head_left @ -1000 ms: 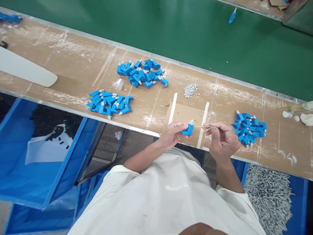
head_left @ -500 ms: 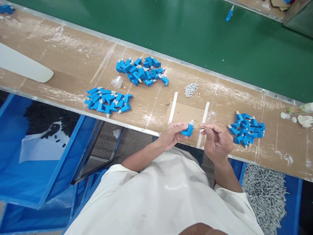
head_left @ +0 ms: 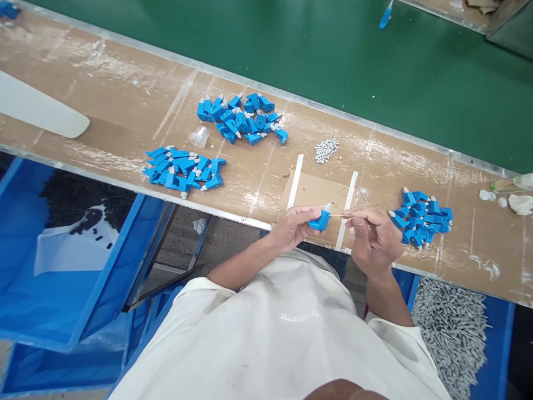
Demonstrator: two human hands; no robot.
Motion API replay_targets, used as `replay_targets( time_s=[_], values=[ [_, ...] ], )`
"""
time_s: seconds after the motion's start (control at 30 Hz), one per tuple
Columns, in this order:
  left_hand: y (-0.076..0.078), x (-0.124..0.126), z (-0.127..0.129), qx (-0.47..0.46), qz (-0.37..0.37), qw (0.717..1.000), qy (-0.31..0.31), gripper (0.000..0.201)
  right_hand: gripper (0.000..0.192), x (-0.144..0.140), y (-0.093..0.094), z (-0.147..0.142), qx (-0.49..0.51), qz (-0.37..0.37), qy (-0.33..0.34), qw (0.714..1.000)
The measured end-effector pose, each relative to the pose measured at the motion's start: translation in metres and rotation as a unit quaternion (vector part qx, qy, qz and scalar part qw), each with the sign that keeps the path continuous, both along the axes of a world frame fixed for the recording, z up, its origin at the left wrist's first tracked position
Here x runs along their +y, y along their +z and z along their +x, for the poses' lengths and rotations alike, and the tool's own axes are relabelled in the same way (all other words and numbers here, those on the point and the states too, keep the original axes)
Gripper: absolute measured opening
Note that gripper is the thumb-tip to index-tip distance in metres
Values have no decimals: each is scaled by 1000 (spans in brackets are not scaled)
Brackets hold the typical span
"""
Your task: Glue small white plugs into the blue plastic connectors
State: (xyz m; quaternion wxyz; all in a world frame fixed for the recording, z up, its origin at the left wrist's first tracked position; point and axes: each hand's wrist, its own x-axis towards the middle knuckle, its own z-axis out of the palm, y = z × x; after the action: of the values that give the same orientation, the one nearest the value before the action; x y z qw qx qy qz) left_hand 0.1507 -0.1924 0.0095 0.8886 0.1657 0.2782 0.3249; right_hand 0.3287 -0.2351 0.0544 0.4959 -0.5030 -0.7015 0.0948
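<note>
Fingers point(head_left: 310, 213) of the left hand point(head_left: 289, 229) pinch a blue part point(head_left: 318, 221), thumb on top, with its pale tip point(head_left: 327, 207) pointing up. Fingers of the right hand point(head_left: 377, 236) close around a thin stick point(head_left: 337, 215) held nearly level, its far end at the blue part's side — whether it enters a hole there is too small to tell. Both hands are at the near edge of the counter point(head_left: 137, 105), the blue part over a cardboard sheet point(head_left: 320, 189) flanked by two white strips. A loose stick point(head_left: 365, 197) lies just beyond the right hand; past the sheet sits a little heap of grey pellets point(head_left: 327, 150). Beside the right hand is a right-hand pile point(head_left: 425, 218) of blue parts. Well to the left lie a near pile point(head_left: 182, 170) and a far pile point(head_left: 241, 119) of more — a clear cup point(head_left: 199, 136) between them. Below the counter, a left bin point(head_left: 109, 272) holds black pieces point(head_left: 79, 200), and a right bin point(head_left: 498, 333) holds slender grey pieces point(head_left: 452, 333).
</note>
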Motion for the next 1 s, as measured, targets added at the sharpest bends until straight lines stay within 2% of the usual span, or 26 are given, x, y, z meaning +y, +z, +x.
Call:
replay_targets(
  time_s=[0.1, 0.17, 0.23, 0.33, 0.47, 0.57, 0.7, 0.83, 1.0],
  values=[
    [-1, 5, -4, -10, -67, 997, -21, 16, 11, 0, -2, 3, 96, -7, -55, 994],
    [-1, 10, -7, -12, -122, 992, -29, 17, 10, 2, -9, 6, 133, -30, -81, 987],
    [-1, 15, -10, -10, -166, 986, -23, 23, 11, 5, -20, 8, 111, -82, -78, 987],
    [-4, 21, -14, -13, -200, 980, 9, 28, 17, 9, -41, 10, 24, -157, -39, 987],
    [-10, 24, -18, -22, -219, 975, 27, 30, 24, 19, -57, 17, -29, -204, -29, 978],
    [-15, 24, -19, -29, -227, 973, 8, 27, 33, 44, -60, 32, -30, -212, -72, 974],
    [-21, 22, -18, -39, -203, 978, 10, 20, 25, 101, -63, 53, -86, -221, -88, 967],
    [-26, 21, -18, -52, -184, 982, 4, 10, 21, 148, -70, 62, -135, -205, -68, 967],
    [-29, 21, -16, -63, -174, 983, 4, 5, 19, 171, -76, 71, -181, -216, -25, 959]
  ],
)
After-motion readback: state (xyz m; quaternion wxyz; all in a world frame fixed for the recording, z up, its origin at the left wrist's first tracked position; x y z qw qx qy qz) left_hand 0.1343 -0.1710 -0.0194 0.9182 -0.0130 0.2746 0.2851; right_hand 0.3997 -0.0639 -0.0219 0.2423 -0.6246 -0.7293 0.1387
